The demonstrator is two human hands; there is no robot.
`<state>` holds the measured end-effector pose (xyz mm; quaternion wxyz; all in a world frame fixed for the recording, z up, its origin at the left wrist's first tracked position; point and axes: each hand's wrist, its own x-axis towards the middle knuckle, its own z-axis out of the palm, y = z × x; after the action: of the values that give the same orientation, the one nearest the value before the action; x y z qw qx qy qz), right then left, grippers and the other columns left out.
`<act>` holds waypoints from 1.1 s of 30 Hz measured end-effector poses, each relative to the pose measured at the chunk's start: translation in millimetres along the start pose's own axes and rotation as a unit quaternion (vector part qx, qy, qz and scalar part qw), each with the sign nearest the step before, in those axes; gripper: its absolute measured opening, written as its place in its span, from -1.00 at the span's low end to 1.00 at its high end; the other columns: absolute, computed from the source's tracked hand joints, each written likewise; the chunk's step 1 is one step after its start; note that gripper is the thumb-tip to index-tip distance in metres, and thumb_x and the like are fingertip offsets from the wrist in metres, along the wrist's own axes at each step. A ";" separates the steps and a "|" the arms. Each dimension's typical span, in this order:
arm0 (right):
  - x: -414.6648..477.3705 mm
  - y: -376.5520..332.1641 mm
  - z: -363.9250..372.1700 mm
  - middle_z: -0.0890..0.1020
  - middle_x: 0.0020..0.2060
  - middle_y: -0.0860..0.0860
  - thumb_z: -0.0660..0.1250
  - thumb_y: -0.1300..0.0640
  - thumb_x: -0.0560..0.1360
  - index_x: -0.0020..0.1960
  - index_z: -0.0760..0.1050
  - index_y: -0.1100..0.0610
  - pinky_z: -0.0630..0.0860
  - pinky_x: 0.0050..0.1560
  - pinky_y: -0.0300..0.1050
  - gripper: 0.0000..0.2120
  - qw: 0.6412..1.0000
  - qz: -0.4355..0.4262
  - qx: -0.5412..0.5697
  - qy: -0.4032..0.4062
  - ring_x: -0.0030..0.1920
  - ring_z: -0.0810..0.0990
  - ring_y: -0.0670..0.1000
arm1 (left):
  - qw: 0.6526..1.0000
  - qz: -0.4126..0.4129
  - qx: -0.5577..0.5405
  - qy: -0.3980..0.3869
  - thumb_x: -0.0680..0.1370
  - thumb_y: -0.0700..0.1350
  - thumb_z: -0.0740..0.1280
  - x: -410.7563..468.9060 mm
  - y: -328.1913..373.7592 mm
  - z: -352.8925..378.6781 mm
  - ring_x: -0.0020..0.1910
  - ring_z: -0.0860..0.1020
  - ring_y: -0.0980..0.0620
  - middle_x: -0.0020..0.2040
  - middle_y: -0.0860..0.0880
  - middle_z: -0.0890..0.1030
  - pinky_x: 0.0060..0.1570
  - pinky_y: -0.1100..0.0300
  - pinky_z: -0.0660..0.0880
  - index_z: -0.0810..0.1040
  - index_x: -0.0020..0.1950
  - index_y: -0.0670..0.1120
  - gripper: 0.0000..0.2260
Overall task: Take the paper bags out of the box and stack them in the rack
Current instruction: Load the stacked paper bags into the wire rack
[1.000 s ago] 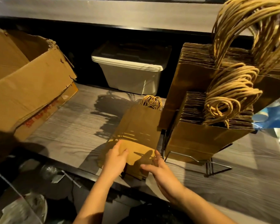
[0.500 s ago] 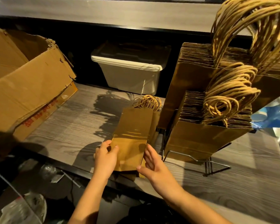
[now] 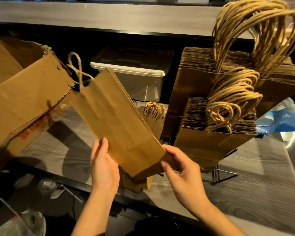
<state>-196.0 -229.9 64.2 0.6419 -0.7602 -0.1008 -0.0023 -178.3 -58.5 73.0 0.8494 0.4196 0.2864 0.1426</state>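
The left grip point(image 3: 103, 167) holds the long left edge of a paper bag point(image 3: 116, 120) and the right grip point(image 3: 182, 171) pinches its bottom right corner, so both are closed on the bag. It is flat-folded, smooth brown kraft paper. It is held above the bench point(image 3: 245, 193), tilted with its twisted paper-cord handles point(image 3: 77, 70) pointing up and left toward the box point(image 3: 24, 99).

Under it more folded bags point(image 3: 153, 123) lie flat on the bench, a grey wood-grain top with a dark front edge.

To the right a thin wire rack point(image 3: 218, 174) holds a packed row of short bags point(image 3: 211, 145) upright, with taller bags point(image 3: 194, 82) behind them, all with looped cord handles.

The box on the left is worn corrugated cardboard with torn flaps and red print. A pale plastic tub point(image 3: 136, 77) with a dark lid sits in the dark recess behind, below a grey shelf point(image 3: 109, 16).
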 end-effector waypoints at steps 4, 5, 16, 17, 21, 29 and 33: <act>-0.6 1.0 -20.1 0.60 0.07 -0.17 0.36 0.26 0.46 0.25 0.47 -0.02 0.47 0.11 -0.33 -0.60 0.966 -0.180 -0.148 0.113 0.12 0.55 -0.18 | 0.993 0.083 -0.002 -0.082 0.60 -0.14 0.12 -24.7 11.4 23.0 0.30 0.47 0.03 0.35 0.00 0.48 0.28 0.04 0.36 0.33 0.42 -0.02 -0.63; -0.4 2.0 -25.4 0.58 0.08 -0.13 0.36 0.24 0.46 0.26 0.46 0.04 0.46 0.13 -0.29 -0.61 0.953 -0.214 -0.167 0.137 0.12 0.54 -0.15 | 0.990 0.101 0.000 -0.103 0.58 -0.13 0.15 -29.6 12.0 27.6 0.32 0.45 0.02 0.37 -0.01 0.46 0.30 0.02 0.35 0.29 0.45 -0.04 -0.59; 2.0 23.3 -73.7 0.48 0.08 -0.02 0.39 0.15 0.42 0.25 0.39 0.17 0.44 0.13 -0.27 -0.57 0.890 -0.196 -0.235 0.337 0.06 0.50 -0.02 | 0.922 0.142 0.170 -0.318 0.56 -0.07 0.09 -53.4 -16.8 81.4 0.13 0.54 0.23 0.07 0.25 0.60 0.05 0.29 0.47 0.54 -0.02 0.40 -0.63; 0.9 25.5 -76.5 0.49 0.07 -0.01 0.41 0.15 0.41 0.24 0.40 0.17 0.43 0.11 -0.27 -0.57 0.890 -0.181 -0.233 0.348 0.04 0.50 -0.02 | 0.917 0.139 0.182 -0.326 0.55 -0.06 0.10 -52.4 -21.1 85.4 0.14 0.52 0.24 0.07 0.27 0.60 0.08 0.28 0.45 0.52 -0.01 0.42 -0.63; -1.6 33.5 -83.0 0.51 0.04 0.02 0.49 0.28 0.38 0.21 0.39 0.10 0.41 0.08 -0.34 -0.53 0.899 -0.094 -0.193 0.381 0.02 0.50 -0.05 | 0.903 0.116 0.221 -0.348 0.55 -0.01 0.12 -50.8 -41.4 92.4 0.23 0.48 0.15 0.17 0.18 0.55 0.26 0.09 0.39 0.42 0.21 0.29 -0.70; 2.6 38.8 -82.1 0.37 0.22 -0.06 0.44 0.07 0.40 0.34 0.26 0.06 0.34 0.29 -0.24 -0.41 0.921 -0.049 -0.156 0.353 0.24 0.39 -0.07 | 0.888 0.127 0.261 -0.358 0.64 -0.21 0.07 -47.1 -56.5 97.2 0.45 0.19 0.28 0.47 0.28 0.18 0.43 0.20 0.19 0.09 0.33 0.42 -0.48; 15.2 24.7 -78.4 0.37 0.38 0.04 0.34 -0.03 0.43 0.49 0.12 0.16 0.32 0.40 0.10 -0.26 0.958 -0.046 -0.052 0.280 0.39 0.35 -0.04 | 0.898 0.096 0.239 -0.356 0.61 -0.08 0.12 -44.6 -61.0 98.6 0.42 0.26 0.24 0.48 0.20 0.22 0.39 0.16 0.28 0.14 0.32 0.46 -0.54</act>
<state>-167.4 -308.1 55.9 0.6031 -0.7560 0.0482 -0.2498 -153.9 -179.3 88.6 0.7507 0.6586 -0.0513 -0.0082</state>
